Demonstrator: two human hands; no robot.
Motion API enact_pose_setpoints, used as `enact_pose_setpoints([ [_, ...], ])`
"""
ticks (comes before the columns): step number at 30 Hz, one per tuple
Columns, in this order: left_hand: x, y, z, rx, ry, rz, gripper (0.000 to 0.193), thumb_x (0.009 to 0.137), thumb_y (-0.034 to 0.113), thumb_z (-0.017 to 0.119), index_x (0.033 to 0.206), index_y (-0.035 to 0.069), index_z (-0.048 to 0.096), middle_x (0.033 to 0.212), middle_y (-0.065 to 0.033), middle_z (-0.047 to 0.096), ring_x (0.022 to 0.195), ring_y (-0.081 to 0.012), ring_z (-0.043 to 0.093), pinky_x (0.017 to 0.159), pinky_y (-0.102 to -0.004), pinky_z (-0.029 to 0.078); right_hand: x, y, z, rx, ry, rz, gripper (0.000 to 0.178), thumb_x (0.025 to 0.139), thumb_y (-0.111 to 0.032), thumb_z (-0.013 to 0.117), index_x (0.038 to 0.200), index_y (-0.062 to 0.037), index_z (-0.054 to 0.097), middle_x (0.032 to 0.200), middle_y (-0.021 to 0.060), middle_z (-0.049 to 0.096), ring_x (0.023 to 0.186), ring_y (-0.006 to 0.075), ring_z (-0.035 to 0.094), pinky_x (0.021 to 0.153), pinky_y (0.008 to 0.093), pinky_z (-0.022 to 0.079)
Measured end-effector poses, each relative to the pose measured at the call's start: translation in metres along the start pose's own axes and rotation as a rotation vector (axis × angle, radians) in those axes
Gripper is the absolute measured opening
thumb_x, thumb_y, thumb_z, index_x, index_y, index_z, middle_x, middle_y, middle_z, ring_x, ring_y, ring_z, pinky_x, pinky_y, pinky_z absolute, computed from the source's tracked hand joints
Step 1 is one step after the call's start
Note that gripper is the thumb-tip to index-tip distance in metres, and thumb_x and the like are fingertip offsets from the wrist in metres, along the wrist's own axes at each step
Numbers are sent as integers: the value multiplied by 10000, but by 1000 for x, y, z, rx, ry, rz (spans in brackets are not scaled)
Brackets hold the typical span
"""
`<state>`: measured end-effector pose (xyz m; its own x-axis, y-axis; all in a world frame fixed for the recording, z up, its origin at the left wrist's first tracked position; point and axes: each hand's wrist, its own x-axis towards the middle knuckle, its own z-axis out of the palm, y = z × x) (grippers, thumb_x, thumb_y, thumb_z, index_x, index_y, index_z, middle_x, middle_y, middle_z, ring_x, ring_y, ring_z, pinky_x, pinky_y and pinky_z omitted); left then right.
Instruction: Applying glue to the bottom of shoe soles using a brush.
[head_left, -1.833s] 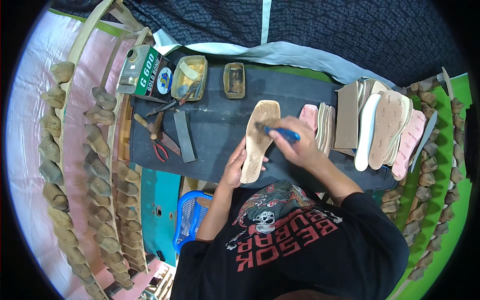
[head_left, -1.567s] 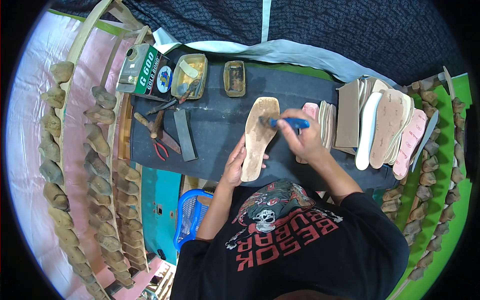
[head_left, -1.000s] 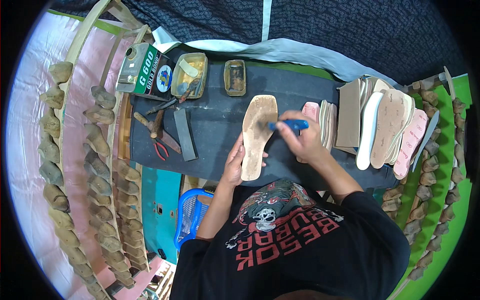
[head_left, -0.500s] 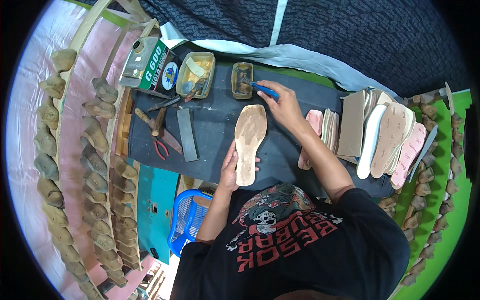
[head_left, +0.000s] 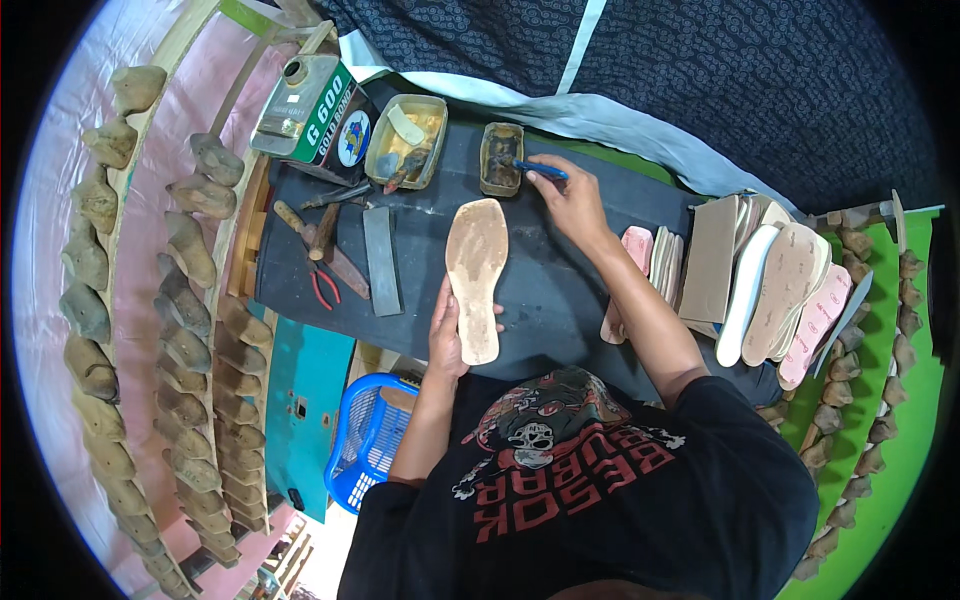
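Observation:
My left hand (head_left: 446, 325) grips a tan shoe insole (head_left: 477, 270) by its narrow end, thumb at one edge and fingertips showing at the other. The insole is held over the dark bench, its broad end pointing away from me and a darker patch on its face. Between the fingers of my right hand (head_left: 572, 200) is a blue-handled brush (head_left: 545, 170). Its tip reaches into a small, stained glue tub (head_left: 501, 187); the bristles are hard to make out against the dark contents.
Left of the tub stand a larger yellowish tub (head_left: 437, 150) and a metal can (head_left: 305, 120). Red-handled pliers (head_left: 325, 287), a hammer and a grey sharpening block (head_left: 382, 262) lie nearer. Stacked insoles (head_left: 780, 290) are on the right. Racks of shoe lasts (head_left: 185, 250) flank the bench.
The view has shifted slightly. My left hand and the insole have moved a little left, while the brush in my right hand stays at the small tub, its handle now lying flatter.

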<state>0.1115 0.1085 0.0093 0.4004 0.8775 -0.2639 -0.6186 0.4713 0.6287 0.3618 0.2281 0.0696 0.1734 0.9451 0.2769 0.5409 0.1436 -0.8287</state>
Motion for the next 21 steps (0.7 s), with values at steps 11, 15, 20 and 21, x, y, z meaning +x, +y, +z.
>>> enact_pose_setpoints([
  [11,10,12,15,187,-14,35,656,1067,402,444,1600,124,181,1398,-192,542,1061,-334,678,775,-458,631,-49,-35,-44,542,63,189,193,942,-95,701,1092,2,629,895,49,694,785,93,654,702,265,532],
  [15,11,4,31,156,-5,41,647,1065,419,439,1592,136,194,1385,-183,549,1073,-325,672,768,-475,635,-73,-60,-63,374,-27,34,175,919,-84,714,1057,-8,637,877,52,693,752,106,659,686,269,530],
  [20,10,-6,43,187,-39,4,659,1064,432,432,1602,150,175,1418,-179,525,1119,-317,653,783,-485,635,-85,-76,-74,53,-47,-169,192,894,-75,717,1054,7,650,952,134,704,829,247,715,711,328,556],
  [21,9,-8,44,165,-69,6,660,1066,427,429,1605,149,168,1427,-173,518,1135,-308,647,788,-484,634,-90,-74,-74,46,-84,-178,192,888,-76,710,1049,10,648,998,163,703,885,320,710,758,371,563],
])
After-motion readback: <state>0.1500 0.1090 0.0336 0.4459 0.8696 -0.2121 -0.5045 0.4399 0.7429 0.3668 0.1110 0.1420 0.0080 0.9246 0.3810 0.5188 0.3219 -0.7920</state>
